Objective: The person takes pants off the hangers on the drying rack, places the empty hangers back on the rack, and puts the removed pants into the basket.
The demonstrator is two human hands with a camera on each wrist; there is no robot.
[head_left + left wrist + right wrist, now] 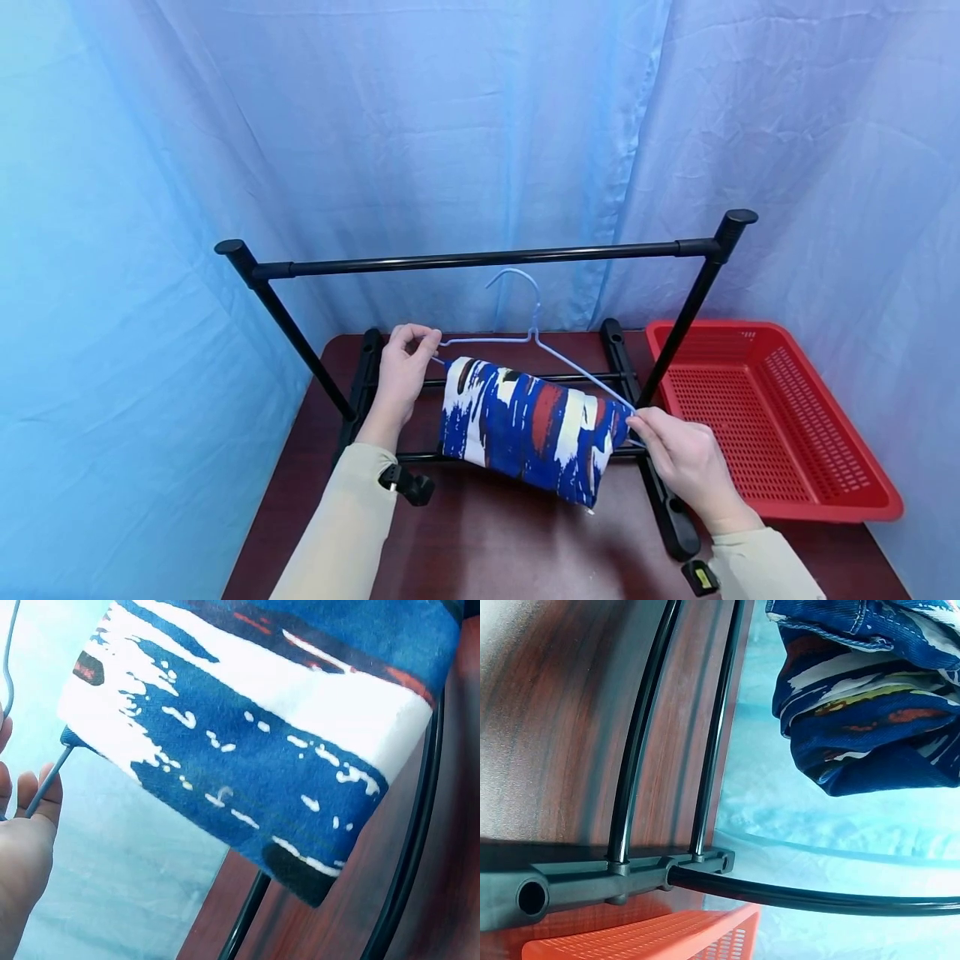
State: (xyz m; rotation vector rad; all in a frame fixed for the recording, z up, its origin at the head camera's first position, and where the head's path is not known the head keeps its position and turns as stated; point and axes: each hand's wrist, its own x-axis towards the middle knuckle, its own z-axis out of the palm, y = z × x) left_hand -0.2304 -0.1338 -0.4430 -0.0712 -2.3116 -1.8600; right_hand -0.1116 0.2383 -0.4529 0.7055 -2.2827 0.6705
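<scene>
A light-blue wire clothes hanger (pixel 535 333) is held in the air, tilted down to the right, with its hook free below the rack's top bar. Over its lower bar hangs a folded garment (pixel 525 429) patterned in blue, white and red; stitched seams show in the right wrist view. At the hanger's left corner my left hand (pixel 405 367) pinches the wire, bare of cloth there; the left wrist view also shows this hand (pixel 26 855). My right hand (pixel 686 458) pinches the right corner, close against the garment's edge. The right wrist view does not show that hand.
A black garment rack (pixel 465 261) stands on the dark red-brown table (pixel 480 542), with feet and low crossbars beneath the garment. To the right is a red plastic basket (pixel 738 400). Light-blue curtains (pixel 420 125) surround the table at the back and sides.
</scene>
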